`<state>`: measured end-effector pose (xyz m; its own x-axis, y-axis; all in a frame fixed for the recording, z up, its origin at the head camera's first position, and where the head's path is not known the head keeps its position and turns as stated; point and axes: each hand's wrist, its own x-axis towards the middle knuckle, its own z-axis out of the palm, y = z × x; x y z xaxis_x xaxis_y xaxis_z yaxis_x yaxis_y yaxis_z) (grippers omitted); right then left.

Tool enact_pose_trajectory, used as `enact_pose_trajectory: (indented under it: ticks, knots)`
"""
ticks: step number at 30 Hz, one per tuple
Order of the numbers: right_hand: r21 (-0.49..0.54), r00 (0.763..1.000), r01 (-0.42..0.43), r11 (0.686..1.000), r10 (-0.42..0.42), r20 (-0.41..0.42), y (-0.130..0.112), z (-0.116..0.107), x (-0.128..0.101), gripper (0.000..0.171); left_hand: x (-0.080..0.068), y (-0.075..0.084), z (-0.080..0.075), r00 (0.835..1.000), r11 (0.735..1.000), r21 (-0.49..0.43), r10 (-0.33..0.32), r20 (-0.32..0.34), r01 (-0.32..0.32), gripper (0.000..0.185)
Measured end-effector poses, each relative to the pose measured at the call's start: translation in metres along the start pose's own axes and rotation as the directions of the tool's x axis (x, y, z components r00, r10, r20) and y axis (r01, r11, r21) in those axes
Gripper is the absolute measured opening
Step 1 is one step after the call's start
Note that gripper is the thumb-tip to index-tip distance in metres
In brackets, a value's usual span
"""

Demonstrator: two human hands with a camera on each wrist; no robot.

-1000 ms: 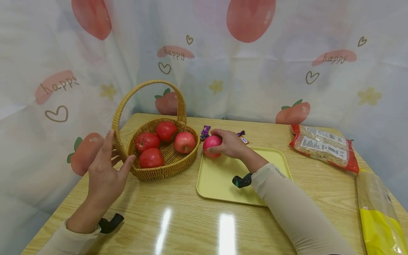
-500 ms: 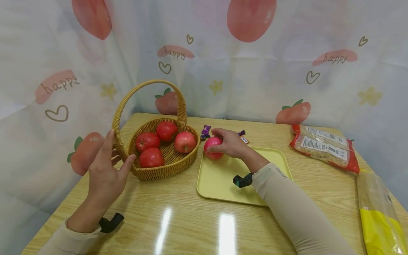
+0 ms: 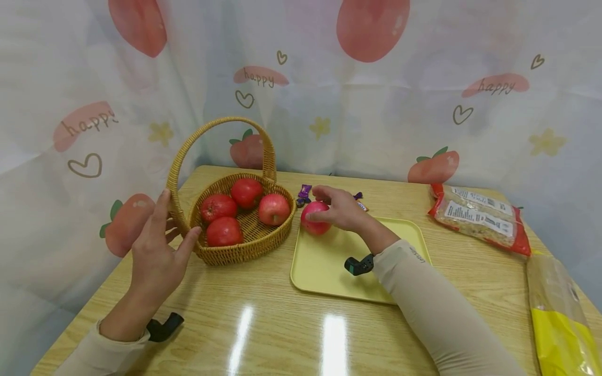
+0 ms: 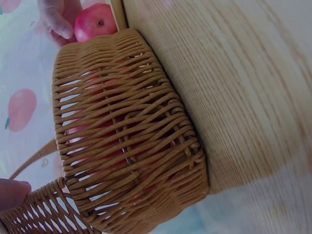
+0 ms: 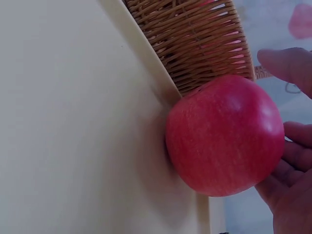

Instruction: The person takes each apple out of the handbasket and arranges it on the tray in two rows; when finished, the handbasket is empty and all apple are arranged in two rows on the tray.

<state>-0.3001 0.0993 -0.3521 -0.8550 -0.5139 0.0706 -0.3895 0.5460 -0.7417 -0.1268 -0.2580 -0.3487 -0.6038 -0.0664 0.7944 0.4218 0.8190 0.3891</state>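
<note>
A pinkish-red apple [image 5: 224,136] sits at the left end of the yellow tray [image 3: 338,271]. Over its far side my right hand [image 3: 340,211] arches with fingers spread. In the right wrist view the thumb stands off the apple and the other fingers lie loosely behind it. To the left stands a wicker basket [image 3: 249,253] with a tall handle [image 3: 226,121], holding several red apples [image 3: 224,232]. My left hand [image 3: 157,258] is beside the basket's left side, index finger straight along the handle's foot and thumb in front of it.
Purple-wrapped candies [image 3: 304,192] lie behind the tray, partly hidden by the right hand. A red-edged clear food bag [image 3: 479,216] lies at the back right, and a yellow and clear bag [image 3: 562,318] lies along the right edge. A printed curtain [image 3: 376,115] hangs behind the table.
My right hand has loosened from the apple and lifted slightly, its thumb coming away. The apple stays at the tray's left end. The left hand and basket look unchanged.
</note>
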Motion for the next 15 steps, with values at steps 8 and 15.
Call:
enact_pose_trajectory:
  ticks: [8,15]
  knots:
    - [-0.009,0.999,0.038,0.999,-0.038,-0.006,-0.006,-0.003,-0.001,0.079,0.000,-0.001,0.000,1.000,1.000,-0.001,0.003,0.003,-0.003,0.100]
    - [-0.040,0.998,0.061,0.997,-0.061,-0.008,-0.014,-0.004,0.000,0.078,0.002,-0.001,-0.001,1.000,1.000,0.001,-0.001,0.016,0.001,0.101]
